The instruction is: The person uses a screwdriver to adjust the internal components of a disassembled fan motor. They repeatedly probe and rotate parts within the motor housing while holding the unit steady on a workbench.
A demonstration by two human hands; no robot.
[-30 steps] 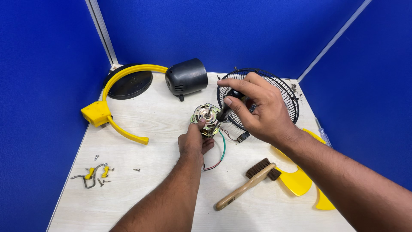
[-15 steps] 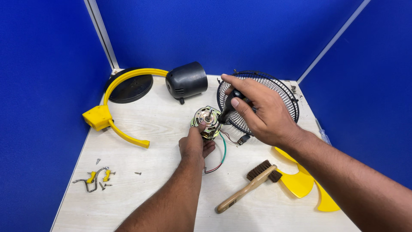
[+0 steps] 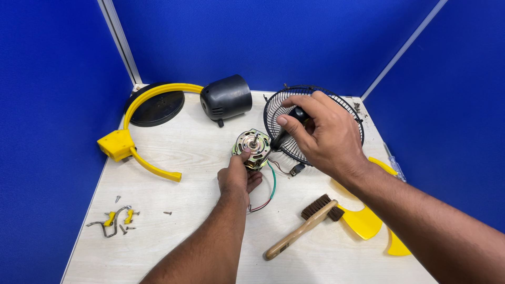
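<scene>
We see a pale wood-grain table [image 3: 173, 205] set into a booth of deep blue partition walls [image 3: 294, 42], which close around the table on the far side, the left and the right. A light metal corner post [image 3: 120, 44] rises from the table's far left corner where two panels meet, and a thinner pale strip [image 3: 405, 50] runs up and away from the table's far right corner. Even, bright light falls on the table from above, throwing only soft, short shadows across its top, and no floor or window shows beyond the table's edges.
</scene>
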